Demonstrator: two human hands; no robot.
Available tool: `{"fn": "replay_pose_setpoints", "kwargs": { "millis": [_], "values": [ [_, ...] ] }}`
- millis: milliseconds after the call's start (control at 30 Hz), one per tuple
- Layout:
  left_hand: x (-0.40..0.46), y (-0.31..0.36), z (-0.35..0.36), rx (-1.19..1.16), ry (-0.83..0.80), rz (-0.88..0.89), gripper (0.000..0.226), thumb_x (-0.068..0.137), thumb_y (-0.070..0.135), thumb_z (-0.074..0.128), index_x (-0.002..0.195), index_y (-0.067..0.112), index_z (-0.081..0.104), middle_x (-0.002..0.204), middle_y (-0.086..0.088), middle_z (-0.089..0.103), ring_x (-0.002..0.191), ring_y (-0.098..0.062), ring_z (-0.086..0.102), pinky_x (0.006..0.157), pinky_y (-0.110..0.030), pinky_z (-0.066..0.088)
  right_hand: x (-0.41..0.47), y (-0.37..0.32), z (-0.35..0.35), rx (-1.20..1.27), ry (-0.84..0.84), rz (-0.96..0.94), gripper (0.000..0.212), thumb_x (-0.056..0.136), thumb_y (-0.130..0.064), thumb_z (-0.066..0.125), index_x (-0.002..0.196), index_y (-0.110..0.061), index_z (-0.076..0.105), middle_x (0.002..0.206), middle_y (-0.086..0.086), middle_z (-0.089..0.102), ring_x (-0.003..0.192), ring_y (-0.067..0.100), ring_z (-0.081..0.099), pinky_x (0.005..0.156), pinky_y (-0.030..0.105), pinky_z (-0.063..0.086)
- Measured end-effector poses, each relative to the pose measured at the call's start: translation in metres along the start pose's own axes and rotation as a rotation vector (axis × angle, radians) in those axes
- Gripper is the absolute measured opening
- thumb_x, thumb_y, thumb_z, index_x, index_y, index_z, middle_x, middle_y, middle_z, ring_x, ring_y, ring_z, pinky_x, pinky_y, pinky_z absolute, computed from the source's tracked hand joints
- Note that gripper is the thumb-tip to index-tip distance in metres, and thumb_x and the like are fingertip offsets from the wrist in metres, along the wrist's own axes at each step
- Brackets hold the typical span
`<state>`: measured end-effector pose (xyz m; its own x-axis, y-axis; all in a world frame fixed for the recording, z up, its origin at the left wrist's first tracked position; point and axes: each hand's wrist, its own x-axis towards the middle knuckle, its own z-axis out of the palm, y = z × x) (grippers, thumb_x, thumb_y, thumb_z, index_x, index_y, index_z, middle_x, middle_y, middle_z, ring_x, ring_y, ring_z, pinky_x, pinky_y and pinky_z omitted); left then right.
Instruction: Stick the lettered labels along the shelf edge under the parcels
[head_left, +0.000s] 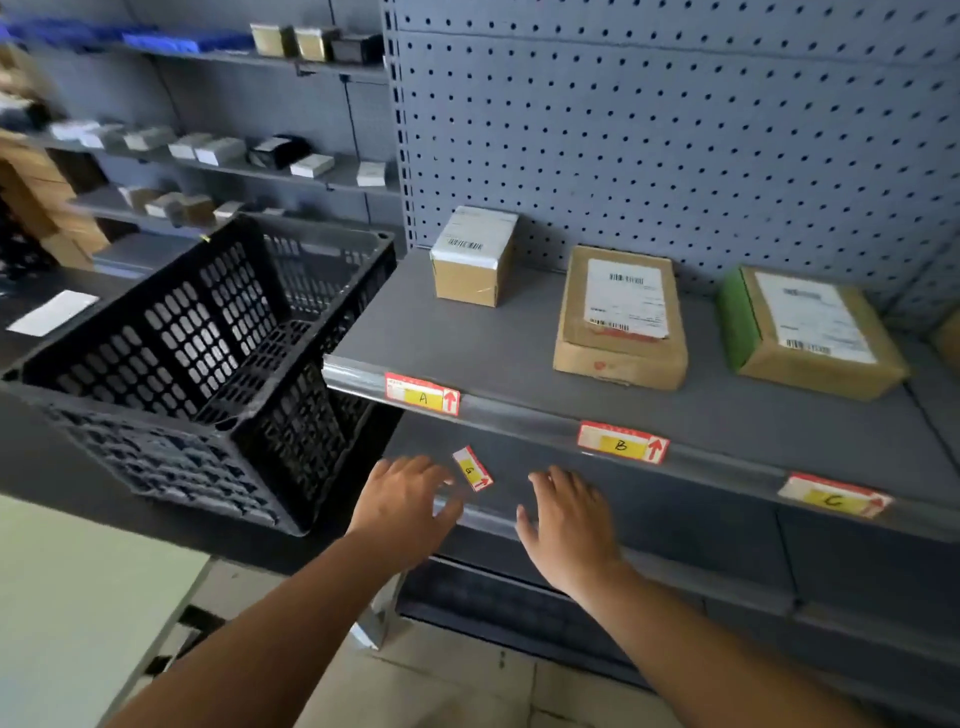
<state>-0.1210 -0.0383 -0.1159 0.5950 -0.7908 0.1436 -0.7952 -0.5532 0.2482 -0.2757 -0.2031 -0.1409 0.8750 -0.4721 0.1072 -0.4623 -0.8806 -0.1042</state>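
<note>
Both hands reaching over lower shelf (649, 506), left hand (402, 499) and right hand (569, 517) fingers spread, empty, flanking loose label (471, 468)

Three parcels, four labels, one crate, two hands.

On the shelf (498, 332) stand three parcels: a small box (474, 255), a flat one (621, 325) and a green-sided one (810, 332). Three labels sit on its front edge, A (422, 394), B (622, 442) and C (834, 496); a fourth label (472, 468) lies loose on the shelf below, between the left hand (402, 501) and right hand (569, 519). One black crate (208, 364) stands alongside.
</note>
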Motion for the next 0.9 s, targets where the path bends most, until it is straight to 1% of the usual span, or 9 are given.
{"fn": "replay_pose_setpoints", "kwargs": {
  "millis": [133, 267, 367, 467, 533, 600, 700, 800, 900],
  "values": [
    [0.013, -0.018, 0.002, -0.018, -0.087, 0.092, 0.039, 0.089, 0.054, 0.042, 0.108, 0.032, 0.069, 0.112, 0.011, 0.068, 0.105, -0.014, 0.062, 0.097, -0.037, 0.043, -0.003, -0.017, 0.005, 0.006, 0.008, 0.141, 0.045, 0.094, -0.046, 0.061, 0.124, -0.014, 0.063, 0.117, 0.006, 0.067, 0.109, 0.025, 0.063, 0.093, 0.037, 0.052],
    [0.029, -0.034, 0.005, -0.046, -0.140, 0.142, 0.036, 0.092, 0.053, 0.046, 0.114, 0.033, 0.067, 0.121, 0.011, 0.065, 0.112, -0.013, 0.059, 0.103, -0.037, 0.040, 0.002, -0.033, 0.008, 0.032, -0.006, 0.219, 0.047, 0.098, -0.049, 0.053, 0.130, -0.015, 0.058, 0.125, 0.006, 0.063, 0.117, 0.025, 0.059, 0.099, 0.037, 0.049],
    [0.032, -0.041, 0.014, -0.093, -0.132, 0.138, 0.033, 0.092, 0.052, 0.049, 0.111, 0.033, 0.068, 0.119, 0.012, 0.066, 0.112, -0.013, 0.060, 0.103, -0.037, 0.041, -0.001, -0.039, 0.011, 0.037, -0.044, 0.251, 0.047, 0.100, -0.049, 0.048, 0.133, -0.016, 0.054, 0.128, 0.004, 0.060, 0.119, 0.023, 0.056, 0.101, 0.035, 0.047],
    [0.043, -0.056, 0.040, -0.146, -0.136, 0.099, 0.040, 0.091, 0.058, 0.039, 0.107, 0.036, 0.068, 0.116, 0.014, 0.067, 0.106, -0.011, 0.061, 0.099, -0.037, 0.044, 0.005, -0.039, 0.031, 0.074, -0.028, 0.287, 0.046, 0.098, -0.052, 0.051, 0.130, -0.019, 0.056, 0.123, 0.002, 0.062, 0.113, 0.021, 0.058, 0.096, 0.034, 0.050],
    [0.065, -0.067, 0.067, -0.142, -0.092, 0.091, 0.049, 0.088, 0.062, 0.032, 0.106, 0.035, 0.069, 0.114, 0.012, 0.069, 0.105, -0.015, 0.064, 0.098, -0.038, 0.045, 0.030, -0.033, 0.059, 0.057, 0.003, 0.282, 0.047, 0.096, -0.054, 0.053, 0.127, -0.019, 0.058, 0.121, 0.003, 0.063, 0.111, 0.023, 0.059, 0.096, 0.036, 0.050],
    [0.086, -0.074, 0.096, -0.126, -0.064, 0.095, 0.050, 0.086, 0.059, 0.033, 0.105, 0.032, 0.071, 0.111, 0.008, 0.070, 0.104, -0.020, 0.065, 0.096, -0.039, 0.045, 0.055, -0.029, 0.089, 0.084, -0.025, 0.291, 0.050, 0.095, -0.054, 0.052, 0.130, -0.018, 0.056, 0.125, 0.004, 0.062, 0.117, 0.025, 0.056, 0.100, 0.038, 0.045],
    [0.100, -0.077, 0.126, -0.101, -0.059, 0.135, 0.041, 0.087, 0.053, 0.043, 0.105, 0.029, 0.071, 0.110, 0.004, 0.071, 0.103, -0.023, 0.065, 0.096, -0.040, 0.044, 0.081, -0.033, 0.125, 0.146, -0.020, 0.308, 0.051, 0.094, -0.055, 0.056, 0.129, -0.017, 0.056, 0.125, 0.005, 0.061, 0.117, 0.026, 0.055, 0.099, 0.039, 0.044],
    [0.101, -0.083, 0.146, -0.091, -0.097, 0.162, 0.040, 0.088, 0.051, 0.044, 0.109, 0.030, 0.071, 0.112, 0.003, 0.069, 0.105, -0.022, 0.064, 0.098, -0.040, 0.042, 0.095, -0.036, 0.152, 0.170, -0.034, 0.332, 0.055, 0.092, -0.059, 0.058, 0.127, -0.017, 0.056, 0.125, 0.006, 0.059, 0.117, 0.027, 0.055, 0.099, 0.040, 0.045],
    [0.094, -0.090, 0.163, -0.125, -0.133, 0.142, 0.039, 0.090, 0.050, 0.043, 0.112, 0.031, 0.069, 0.113, 0.004, 0.069, 0.106, -0.021, 0.063, 0.100, -0.039, 0.041, 0.107, -0.034, 0.167, 0.200, -0.070, 0.400, 0.062, 0.091, -0.058, 0.061, 0.135, -0.015, 0.050, 0.135, 0.009, 0.053, 0.126, 0.029, 0.049, 0.105, 0.041, 0.043]
  ]
}}
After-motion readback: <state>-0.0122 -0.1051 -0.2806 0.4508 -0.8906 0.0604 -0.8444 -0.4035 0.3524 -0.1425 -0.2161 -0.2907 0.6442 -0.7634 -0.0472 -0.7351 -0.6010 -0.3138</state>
